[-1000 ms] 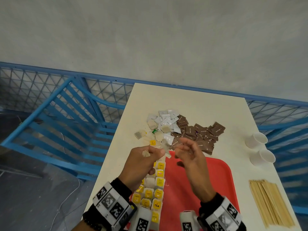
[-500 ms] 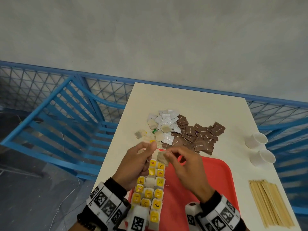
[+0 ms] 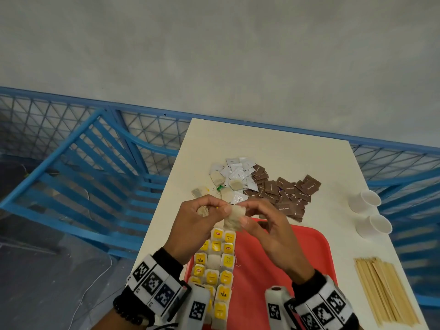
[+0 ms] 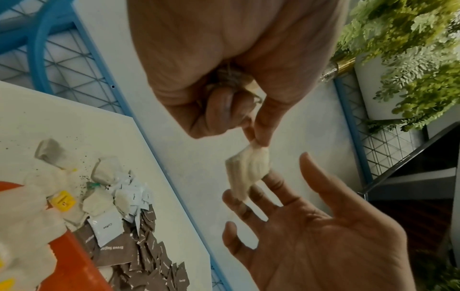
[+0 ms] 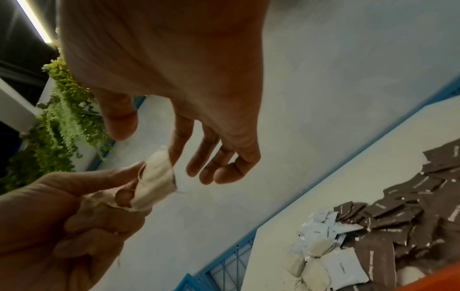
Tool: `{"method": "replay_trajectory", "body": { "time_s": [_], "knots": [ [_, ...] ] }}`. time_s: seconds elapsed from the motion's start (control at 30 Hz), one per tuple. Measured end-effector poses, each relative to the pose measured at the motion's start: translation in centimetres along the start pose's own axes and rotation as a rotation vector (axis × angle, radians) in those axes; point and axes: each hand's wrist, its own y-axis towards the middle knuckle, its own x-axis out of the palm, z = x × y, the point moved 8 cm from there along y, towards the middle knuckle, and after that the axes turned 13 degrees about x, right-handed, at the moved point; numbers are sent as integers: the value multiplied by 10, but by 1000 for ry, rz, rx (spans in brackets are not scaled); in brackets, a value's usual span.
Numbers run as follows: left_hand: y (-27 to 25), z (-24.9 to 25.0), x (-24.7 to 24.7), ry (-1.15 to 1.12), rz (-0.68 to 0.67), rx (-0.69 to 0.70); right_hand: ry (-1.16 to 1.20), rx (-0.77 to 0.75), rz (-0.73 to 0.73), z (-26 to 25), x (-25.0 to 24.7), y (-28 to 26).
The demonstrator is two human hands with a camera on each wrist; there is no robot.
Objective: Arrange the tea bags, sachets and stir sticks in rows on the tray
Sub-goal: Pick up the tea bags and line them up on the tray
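Cream desk (image 3: 273,148) filling the middle of the head view, red tray (image 3: 281,263) at lower centre with 3 columns of yellow-tagged tea bags (image 3: 215,263) already laid along its left edge. Brown sachets (image 3: 285,194) and white sachets (image 3: 238,170) heaped together beyond the tray, off it; stir sticks (image 3: 385,291) bundled at lower right, also off it. Raised above the tray's upper left corner: left hand (image 3: 200,225), now pinching the top of a loose tea bag (image 3: 234,217) between thumb and forefinger, more bag material bunched in its curled fingers. Right hand (image 3: 269,232), apart 1.0 s ago, now closed in against the bag; fingers spread and only lightly touching its lower edge, seen best from the left wrist. Likely meaning: bag being straightened or handed across for the next slot at the top of the rows. Sachets and sticks untouched, so plenty left.
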Motion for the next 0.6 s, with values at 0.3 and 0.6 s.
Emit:
{"method": "replay_trajectory", "body": {
  "time_s": [0.3, 0.6],
  "knots": [
    [3, -7, -3, -36, 8, -44, -10, 38, 42, 4, 6, 8],
    [18, -27, -4, -164, 65, -142, 66, 155, -1, 13, 7, 38]
  ]
}}
